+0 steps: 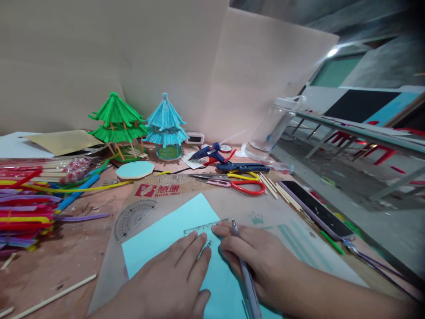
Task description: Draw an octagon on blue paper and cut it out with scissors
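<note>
Bench [76, 248], inside right edge: left hand [175, 270] spread flat, right hand [262, 250] pinching pen [247, 279]; ruler [199, 228] may skid on paper [159, 243] if under-pressed.

We see soft, rather dim light, with one lamp [332, 52] glaring white at upper right. Shadow darkens the turquoise paper [166, 237] beside the right hand [262, 254]. Wide-angle stretch skews the clear plastic bottle [272, 128] and far table [361, 127]; the upper right corner blackens. Markings on the ruler [195, 229] look smeared to us.
</note>
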Tool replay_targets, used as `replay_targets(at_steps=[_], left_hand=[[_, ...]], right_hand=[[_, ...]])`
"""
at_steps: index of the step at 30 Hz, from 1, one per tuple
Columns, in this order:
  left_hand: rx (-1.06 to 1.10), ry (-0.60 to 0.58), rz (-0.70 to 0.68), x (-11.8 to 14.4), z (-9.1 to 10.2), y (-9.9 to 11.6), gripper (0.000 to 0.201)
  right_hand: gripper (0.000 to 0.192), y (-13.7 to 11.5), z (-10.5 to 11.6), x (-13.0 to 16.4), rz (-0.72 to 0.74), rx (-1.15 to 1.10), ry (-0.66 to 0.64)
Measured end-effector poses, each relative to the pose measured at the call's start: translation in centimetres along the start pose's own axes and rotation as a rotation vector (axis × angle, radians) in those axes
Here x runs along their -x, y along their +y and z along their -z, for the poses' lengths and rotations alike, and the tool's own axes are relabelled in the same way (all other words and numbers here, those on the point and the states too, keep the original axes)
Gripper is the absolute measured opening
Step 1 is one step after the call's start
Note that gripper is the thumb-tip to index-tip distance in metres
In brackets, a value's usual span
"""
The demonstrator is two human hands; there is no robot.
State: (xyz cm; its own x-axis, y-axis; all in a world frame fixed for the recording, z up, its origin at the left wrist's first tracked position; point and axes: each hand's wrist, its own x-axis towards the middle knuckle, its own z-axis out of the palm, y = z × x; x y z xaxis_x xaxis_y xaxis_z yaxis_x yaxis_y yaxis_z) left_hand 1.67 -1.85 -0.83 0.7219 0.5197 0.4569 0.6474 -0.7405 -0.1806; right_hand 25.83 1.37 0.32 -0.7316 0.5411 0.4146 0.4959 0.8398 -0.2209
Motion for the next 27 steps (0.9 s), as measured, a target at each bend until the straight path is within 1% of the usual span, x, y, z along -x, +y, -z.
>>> replay_targets(at_steps=[1,2,3,5,6,8,12,17,24,27], left_hand=[[0.025,-0.024,0.026,-0.1,0.3,0.2,0.039],[0.050,0.014,0.067,-0.2,0.6,0.4,0.039],[0.081,-0.060,0.037,-0.2,1.0,0.5,0.040],[0.125,-0.137,0.020,-0.3,1.6,0.4,0.041],[0.145,-0.173,0.008,-0.4,1.7,0.2,0.042],[0.163,-0.221,0.012,-0.4,1.7,-0.1,0.043],[0.136,-0.285,0.040,-0.5,1.8,-0.1,0.042],[0.122,-0.305,0.045,-0.6,2.1,0.1,0.041],[0.135,-0.339,0.075,-0.5,2.4,0.2,0.041],[0.141,-0.343,0.083,-0.6,2.5,0.3,0.041]], right_hand=[[0.013,0.0,0.1,-0.1,-0.010,-0.005,-0.014],[0.011,-0.1,0.2,-0.1,-0.014,0.004,-0.014],[0.012,-0.1,0.3,-0.2,-0.024,0.023,-0.010],[0.012,-0.1,0.4,-0.3,-0.012,0.065,-0.019],[0.013,-0.1,0.4,-0.4,-0.035,0.082,-0.049],[0.013,0.1,0.2,-0.5,-0.071,0.125,-0.098],[0.012,-0.2,0.0,-0.9,-0.084,0.163,-0.093],[0.014,-0.6,0.1,-1.2,-0.033,0.187,-0.076],[0.018,-0.4,-0.3,-1.1,-0.013,0.208,-0.052],[0.017,-0.2,-0.4,-1.1,-0.009,0.190,-0.051]])
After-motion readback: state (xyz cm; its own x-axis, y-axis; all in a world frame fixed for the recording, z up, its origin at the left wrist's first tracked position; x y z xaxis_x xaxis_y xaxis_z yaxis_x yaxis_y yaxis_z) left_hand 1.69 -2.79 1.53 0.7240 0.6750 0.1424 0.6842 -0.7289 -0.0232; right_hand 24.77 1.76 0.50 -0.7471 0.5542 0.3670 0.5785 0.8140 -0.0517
